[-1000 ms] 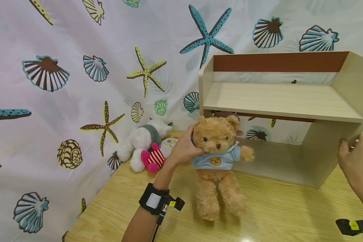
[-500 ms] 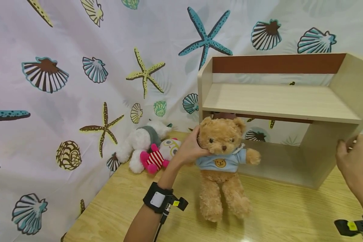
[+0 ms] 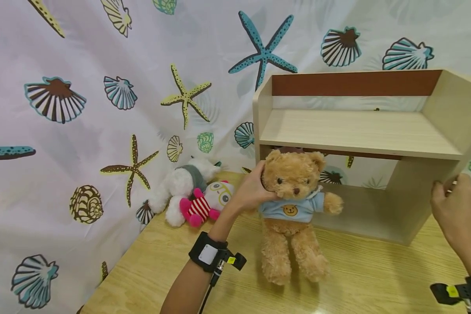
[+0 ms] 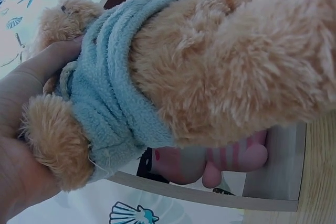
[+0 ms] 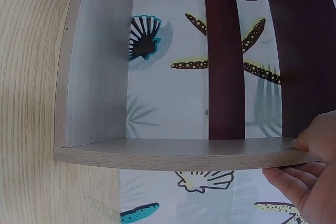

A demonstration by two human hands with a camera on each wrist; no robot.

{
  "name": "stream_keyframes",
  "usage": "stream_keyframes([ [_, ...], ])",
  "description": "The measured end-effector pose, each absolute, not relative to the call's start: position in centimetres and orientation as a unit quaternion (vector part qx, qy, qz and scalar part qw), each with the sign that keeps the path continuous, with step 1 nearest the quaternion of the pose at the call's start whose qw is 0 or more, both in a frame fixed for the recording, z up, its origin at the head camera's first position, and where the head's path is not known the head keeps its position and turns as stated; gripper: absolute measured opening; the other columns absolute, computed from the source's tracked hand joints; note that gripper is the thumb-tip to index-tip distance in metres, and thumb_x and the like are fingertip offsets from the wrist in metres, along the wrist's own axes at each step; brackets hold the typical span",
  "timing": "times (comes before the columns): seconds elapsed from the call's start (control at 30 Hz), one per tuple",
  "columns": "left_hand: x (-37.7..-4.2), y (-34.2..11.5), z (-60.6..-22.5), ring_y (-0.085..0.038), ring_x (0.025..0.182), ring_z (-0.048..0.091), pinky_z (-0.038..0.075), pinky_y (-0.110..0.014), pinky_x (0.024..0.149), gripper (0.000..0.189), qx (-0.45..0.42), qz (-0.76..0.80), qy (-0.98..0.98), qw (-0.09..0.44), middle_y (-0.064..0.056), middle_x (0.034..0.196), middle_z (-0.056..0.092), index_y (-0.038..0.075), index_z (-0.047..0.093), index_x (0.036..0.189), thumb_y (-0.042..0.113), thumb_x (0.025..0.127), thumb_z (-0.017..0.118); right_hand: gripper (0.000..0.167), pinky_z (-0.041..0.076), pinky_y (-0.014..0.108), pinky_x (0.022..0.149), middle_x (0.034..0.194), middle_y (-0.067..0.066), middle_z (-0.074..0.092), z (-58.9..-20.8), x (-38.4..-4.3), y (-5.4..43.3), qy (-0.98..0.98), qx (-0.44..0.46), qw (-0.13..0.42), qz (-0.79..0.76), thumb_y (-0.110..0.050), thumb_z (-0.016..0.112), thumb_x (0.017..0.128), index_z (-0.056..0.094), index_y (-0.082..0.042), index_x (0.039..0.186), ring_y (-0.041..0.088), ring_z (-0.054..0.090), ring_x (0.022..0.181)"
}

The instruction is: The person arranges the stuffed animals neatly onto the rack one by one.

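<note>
My left hand (image 3: 255,189) grips a tan teddy bear (image 3: 290,231) at its neck and the side of its head, thumb across the front. The bear wears a light blue hoodie (image 4: 113,77) and hangs upright before the left part of a two-level desktop shelf (image 3: 361,131), facing me. My right hand (image 3: 459,213) holds the front edge of the shelf's right side panel (image 5: 199,157), thumb inside and fingers outside. A pink striped toy (image 4: 210,161) sits in the lower compartment, mostly hidden behind the bear in the head view.
Left of the shelf, a white plush toy (image 3: 176,187) and a pink-and-white doll in a striped top (image 3: 202,207) lean together on the wooden table (image 3: 149,270). Behind them hangs a curtain (image 3: 82,165) printed with starfish and shells.
My left hand has moved the bear a little to the right along the shelf front, covering more of the toy behind. My right hand keeps its hold on the side panel.
</note>
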State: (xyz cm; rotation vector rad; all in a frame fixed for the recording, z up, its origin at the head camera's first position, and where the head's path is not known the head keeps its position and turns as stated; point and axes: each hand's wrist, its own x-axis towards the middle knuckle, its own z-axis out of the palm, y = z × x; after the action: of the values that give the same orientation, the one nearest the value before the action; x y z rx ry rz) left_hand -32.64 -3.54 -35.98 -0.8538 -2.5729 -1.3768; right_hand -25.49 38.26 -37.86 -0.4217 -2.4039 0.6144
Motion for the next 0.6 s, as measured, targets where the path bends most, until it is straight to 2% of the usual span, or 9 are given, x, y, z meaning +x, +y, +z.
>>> stream_keyframes([
  [0.13, -32.8, -3.0, -35.8, -0.026, 0.114, 0.058, 0.049, -0.039, 0.092, 0.087, -0.288, -0.458, -0.84, 0.039, -0.012, 0.128, 0.057, 0.01, 0.038, 0.148, 0.021, 0.077, 0.087, 0.039, 0.038, 0.036, 0.037, 0.105, 0.048, 0.054, -37.9, -25.6, 38.5, -0.907, -0.136, 0.335, 0.219, -0.013, 0.043, 0.101, 0.046, 0.023, 0.117, 0.06, 0.06, 0.085],
  [0.23, -33.0, -2.7, -35.8, -0.026, 0.113, 0.058, 0.049, -0.038, 0.091, 0.087, -0.295, -0.467, -0.833, 0.032, -0.012, 0.128, 0.056, 0.009, 0.036, 0.149, 0.019, 0.078, 0.086, 0.034, 0.042, 0.049, 0.042, 0.101, 0.047, 0.056, -37.9, -25.7, 38.6, -0.903, -0.132, 0.351, 0.208, -0.012, 0.045, 0.1, 0.048, 0.021, 0.109, 0.06, 0.06, 0.083],
  [0.37, -33.1, -2.2, -35.8, -0.025, 0.112, 0.057, 0.049, -0.035, 0.09, 0.087, -0.302, -0.474, -0.827, 0.025, -0.012, 0.127, 0.055, 0.008, 0.036, 0.148, 0.016, 0.078, 0.086, 0.028, 0.045, 0.062, 0.058, 0.101, 0.046, 0.057, -38.0, -25.8, 38.5, -0.9, -0.144, 0.358, 0.203, -0.013, 0.045, 0.099, 0.047, 0.015, 0.098, 0.062, 0.058, 0.085],
  [0.47, -33.1, -2.0, -35.8, -0.023, 0.111, 0.057, 0.049, -0.034, 0.089, 0.087, -0.306, -0.474, -0.826, 0.02, -0.011, 0.126, 0.055, 0.008, 0.036, 0.149, 0.015, 0.078, 0.086, 0.027, 0.045, 0.065, 0.062, 0.101, 0.047, 0.056, -38.2, -25.8, 38.4, -0.899, -0.147, 0.359, 0.202, -0.012, 0.045, 0.1, 0.046, 0.014, 0.095, 0.063, 0.057, 0.085],
  [0.6, -33.1, -1.6, -35.7, -0.024, 0.108, 0.059, 0.05, -0.034, 0.087, 0.089, -0.305, -0.463, -0.832, 0.02, -0.011, 0.125, 0.057, 0.011, 0.035, 0.15, 0.017, 0.078, 0.085, 0.027, 0.047, 0.065, 0.059, 0.101, 0.048, 0.055, -38.3, -25.8, 38.4, -0.899, -0.144, 0.361, 0.2, -0.011, 0.046, 0.099, 0.046, 0.015, 0.093, 0.063, 0.057, 0.084],
])
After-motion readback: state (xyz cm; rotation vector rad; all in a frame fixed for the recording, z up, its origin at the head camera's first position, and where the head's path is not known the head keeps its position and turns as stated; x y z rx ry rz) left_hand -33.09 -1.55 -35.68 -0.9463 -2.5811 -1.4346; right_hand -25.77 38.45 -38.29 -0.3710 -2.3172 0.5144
